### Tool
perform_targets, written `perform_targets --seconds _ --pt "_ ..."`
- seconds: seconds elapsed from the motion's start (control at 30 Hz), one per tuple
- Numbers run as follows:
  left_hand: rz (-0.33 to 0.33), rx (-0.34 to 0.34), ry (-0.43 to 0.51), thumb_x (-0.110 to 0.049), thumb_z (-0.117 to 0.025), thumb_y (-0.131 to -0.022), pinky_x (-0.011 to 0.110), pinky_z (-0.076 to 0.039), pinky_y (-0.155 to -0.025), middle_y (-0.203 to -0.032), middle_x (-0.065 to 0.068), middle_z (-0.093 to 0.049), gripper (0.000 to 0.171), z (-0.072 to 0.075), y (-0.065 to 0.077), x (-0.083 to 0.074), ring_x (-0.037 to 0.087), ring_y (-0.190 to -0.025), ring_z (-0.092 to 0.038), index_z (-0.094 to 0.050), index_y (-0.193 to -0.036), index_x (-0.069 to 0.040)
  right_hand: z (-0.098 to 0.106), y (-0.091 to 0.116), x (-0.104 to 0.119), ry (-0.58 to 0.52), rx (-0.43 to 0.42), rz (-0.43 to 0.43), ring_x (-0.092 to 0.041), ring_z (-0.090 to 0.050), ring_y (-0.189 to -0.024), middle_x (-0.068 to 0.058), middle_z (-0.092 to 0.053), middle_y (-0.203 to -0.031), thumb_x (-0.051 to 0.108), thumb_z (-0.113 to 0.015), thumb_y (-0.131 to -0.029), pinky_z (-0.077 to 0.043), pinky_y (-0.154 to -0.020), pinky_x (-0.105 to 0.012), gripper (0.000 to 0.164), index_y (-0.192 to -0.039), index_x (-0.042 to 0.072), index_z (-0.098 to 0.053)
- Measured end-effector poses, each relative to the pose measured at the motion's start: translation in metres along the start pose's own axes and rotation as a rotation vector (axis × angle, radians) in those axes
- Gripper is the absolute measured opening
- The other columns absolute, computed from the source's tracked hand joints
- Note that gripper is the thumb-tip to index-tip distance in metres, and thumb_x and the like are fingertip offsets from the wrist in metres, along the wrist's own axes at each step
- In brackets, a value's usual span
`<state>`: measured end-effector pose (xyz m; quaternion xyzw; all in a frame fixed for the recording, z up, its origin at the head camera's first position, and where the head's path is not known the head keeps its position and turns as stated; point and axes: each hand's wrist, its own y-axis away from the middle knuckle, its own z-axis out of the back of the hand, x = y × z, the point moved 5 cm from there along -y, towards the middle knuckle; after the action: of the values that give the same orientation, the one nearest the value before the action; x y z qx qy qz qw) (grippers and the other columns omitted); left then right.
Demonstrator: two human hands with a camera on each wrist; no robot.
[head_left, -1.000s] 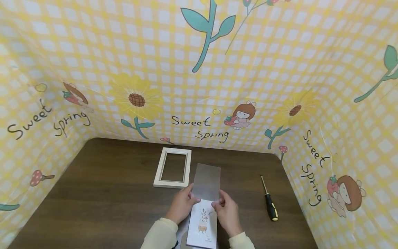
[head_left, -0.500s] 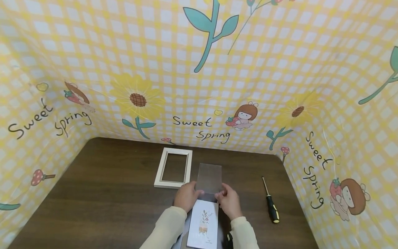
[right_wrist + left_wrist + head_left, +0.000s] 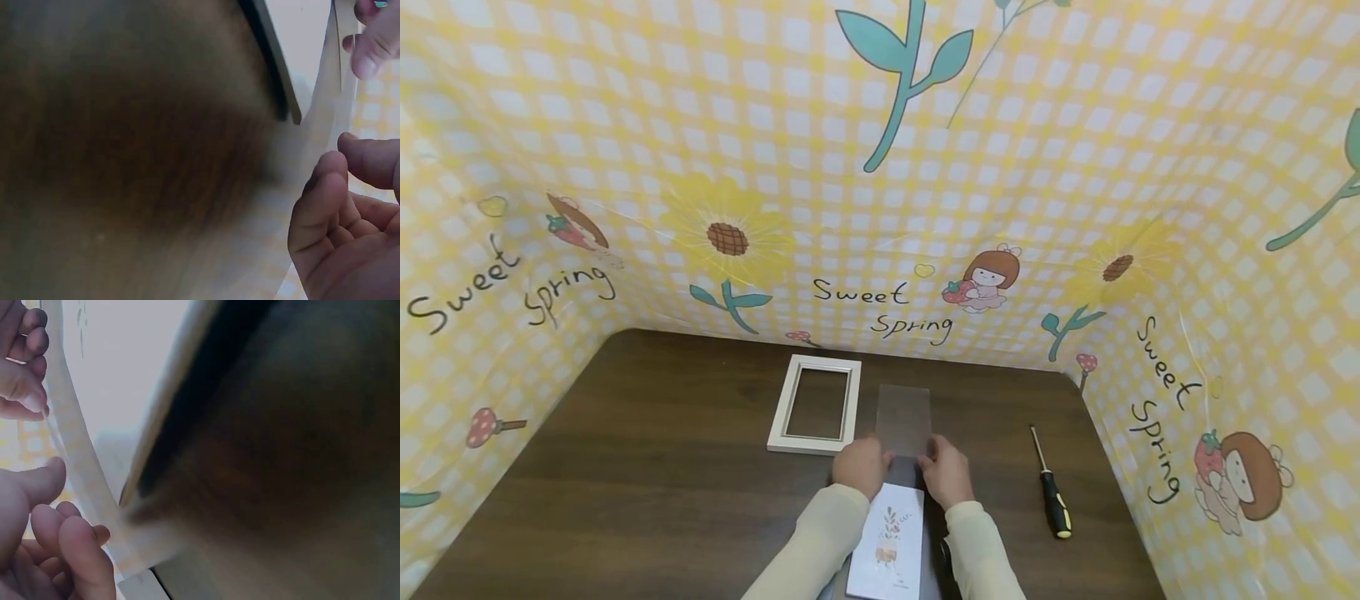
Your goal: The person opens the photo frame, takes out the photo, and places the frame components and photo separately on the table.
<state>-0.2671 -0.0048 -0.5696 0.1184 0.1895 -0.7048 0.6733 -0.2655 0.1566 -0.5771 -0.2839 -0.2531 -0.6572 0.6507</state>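
A clear rectangular sheet [image 3: 903, 417] is held level or nearly so just beyond a white printed card [image 3: 887, 546]. My left hand [image 3: 859, 467] pinches its near left corner, and my right hand [image 3: 946, 471] pinches the near right corner. In the left wrist view the left thumb and fingers [image 3: 84, 556] meet at the sheet's edge; the right wrist view shows the right fingers [image 3: 322, 194] doing likewise. The card bears a plant-in-a-pot picture and lies on a flat stack whose lower layers are mostly hidden.
A white picture frame [image 3: 781, 408] lies on the dark wooden table [image 3: 647, 467] left of the sheet. At the right lies a screwdriver [image 3: 1054, 496] with a black and yellow handle. Yellow checked cloth [image 3: 880, 208] walls the table's back and sides.
The sheet has moved forward, off the top of the card, and now looks flatter. Both hands have moved forward with it, still pinching its near corners. Frame and screwdriver have stayed put.
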Motion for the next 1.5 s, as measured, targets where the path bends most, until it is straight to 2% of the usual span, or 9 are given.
perform_targets --seconds 0.2,0.57,0.7,0.8,0.87,1.03,1.17,1.37,1.5 --pt "-0.001 0.006 -0.002 -0.025 -0.073 -0.091 0.044 -0.051 -0.052 -0.063 0.010 -0.062 0.030 -0.001 -0.002 -0.001 0.029 -0.059 -0.064 -0.062 -0.069 -0.007 0.000 -0.005 0.005 0.008 -0.013 -0.018 -0.041 -0.065 -0.100 -0.024 -0.068 -0.107 0.005 -0.070 -0.093 -0.052 -0.083 -0.054 0.036 -0.125 -0.009 -0.062" --pt "0.072 0.086 0.100 -0.021 -0.064 -0.093 0.044 -0.048 -0.051 -0.060 0.006 -0.059 0.036 0.002 0.003 0.000 0.024 -0.054 -0.059 -0.060 -0.059 -0.011 -0.006 -0.002 0.002 0.008 0.006 -0.080 -0.045 -0.061 -0.112 -0.028 -0.064 -0.122 0.007 -0.068 -0.093 -0.049 -0.091 -0.057 0.042 -0.131 -0.009 -0.058" --pt "0.076 0.098 0.178 -0.020 -0.064 -0.094 0.046 -0.050 -0.057 -0.066 0.007 -0.063 0.027 0.005 0.008 0.005 0.026 -0.061 -0.062 -0.066 -0.070 -0.010 -0.002 0.002 0.001 -0.002 0.002 -0.070 -0.045 -0.060 -0.114 -0.028 -0.063 -0.124 0.006 -0.067 -0.093 -0.048 -0.093 -0.057 0.045 -0.134 -0.008 -0.056" --pt "0.051 0.091 0.220 -0.018 -0.064 -0.095 0.047 -0.051 -0.062 -0.075 0.008 -0.067 0.015 0.009 0.016 0.011 0.027 -0.068 -0.064 -0.070 -0.088 -0.006 0.002 0.008 -0.001 -0.001 0.000 -0.058 -0.043 -0.062 -0.112 -0.026 -0.064 -0.122 0.006 -0.067 -0.093 -0.049 -0.091 -0.056 0.043 -0.134 -0.005 -0.057" --pt "0.036 0.089 0.223 -0.017 -0.065 -0.095 0.045 -0.050 -0.060 -0.075 0.006 -0.066 0.011 0.012 0.024 0.015 0.026 -0.067 -0.063 -0.069 -0.091 -0.008 0.003 0.015 -0.002 0.003 0.008 -0.063 -0.041 -0.063 -0.107 -0.024 -0.066 -0.117 0.008 -0.066 -0.094 -0.051 -0.088 -0.056 0.040 -0.132 -0.004 -0.058" --pt "0.030 0.116 0.208 -0.017 -0.065 -0.094 0.039 -0.043 -0.053 -0.063 -0.001 -0.054 0.020 0.022 0.047 0.024 0.018 -0.056 -0.051 -0.059 -0.075 -0.013 0.006 0.041 -0.002 0.047 0.017 -0.097 -0.037 -0.066 -0.095 -0.018 -0.068 -0.103 0.012 -0.068 -0.094 -0.052 -0.079 -0.053 0.028 -0.118 -0.001 -0.061" --pt "0.024 0.137 0.174 -0.020 -0.068 -0.092 0.040 -0.043 -0.054 -0.062 -0.002 -0.053 0.023 0.027 0.067 0.030 0.018 -0.055 -0.051 -0.058 -0.072 -0.013 0.009 0.063 0.001 0.101 -0.014 -0.108 -0.031 -0.064 -0.079 -0.013 -0.066 -0.086 0.014 -0.071 -0.090 -0.051 -0.070 -0.049 0.020 -0.103 0.003 -0.059" --pt "0.080 0.201 0.168 -0.028 -0.071 -0.091 0.040 -0.045 -0.055 -0.061 -0.001 -0.055 0.030 0.023 0.090 0.033 0.018 -0.056 -0.052 -0.061 -0.070 -0.010 0.007 0.086 0.007 0.129 -0.022 -0.165 -0.022 -0.051 -0.063 -0.006 -0.054 -0.069 0.015 -0.071 -0.089 -0.044 -0.058 -0.041 0.018 -0.091 0.005 -0.055" --pt "0.133 0.212 0.202 -0.035 -0.074 -0.090 0.045 -0.047 -0.058 -0.068 0.003 -0.060 0.032 0.019 0.101 0.030 0.023 -0.060 -0.057 -0.064 -0.083 -0.005 0.003 0.100 0.006 0.142 0.028 -0.275 -0.023 -0.051 -0.065 -0.006 -0.053 -0.072 0.018 -0.072 -0.089 -0.043 -0.060 -0.041 0.022 -0.090 0.004 -0.055"
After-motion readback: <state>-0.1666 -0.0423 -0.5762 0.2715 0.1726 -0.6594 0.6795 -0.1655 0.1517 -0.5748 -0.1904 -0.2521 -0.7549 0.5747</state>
